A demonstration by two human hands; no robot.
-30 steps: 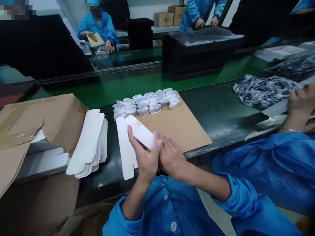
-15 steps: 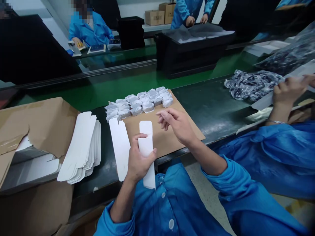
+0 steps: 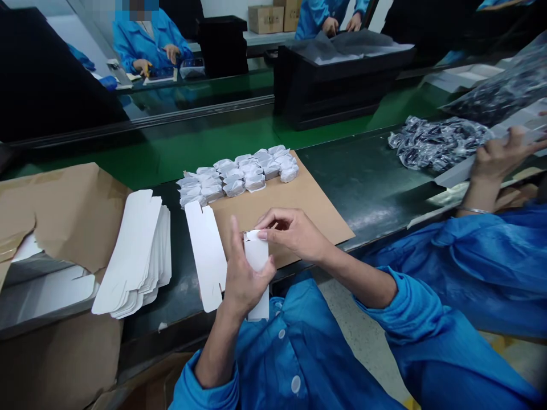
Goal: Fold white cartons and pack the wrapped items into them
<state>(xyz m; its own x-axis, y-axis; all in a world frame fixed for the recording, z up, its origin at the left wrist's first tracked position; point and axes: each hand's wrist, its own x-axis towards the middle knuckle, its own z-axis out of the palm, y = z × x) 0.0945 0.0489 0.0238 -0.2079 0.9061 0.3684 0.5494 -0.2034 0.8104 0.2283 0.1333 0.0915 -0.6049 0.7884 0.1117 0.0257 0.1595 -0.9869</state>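
My left hand [image 3: 245, 279] grips a small white carton [image 3: 257, 254] around its sides, holding it in front of my body with its top end away from me. At that end, the fingers of my right hand [image 3: 294, 233] pinch the folded end flap. Left of my hands lies a flat white carton blank [image 3: 205, 256], partly over a brown cardboard sheet [image 3: 318, 196]. Along the sheet's far edge sit rows of small white paper-wrapped pieces [image 3: 234, 185]. What the carton holds inside is hidden.
A stack of flat white cartons [image 3: 134, 253] leans beside an open brown cardboard box [image 3: 64, 210] at left. A black bin [image 3: 337, 85] stands on the green belt. At right, a co-worker's hand [image 3: 496, 162] is near plastic-bagged parts [image 3: 440, 142]. Other people work across the line.
My right hand has come down and left to the carton's top end. The flap that stood up there is now folded over. My left index finger has lifted from the carton's front.
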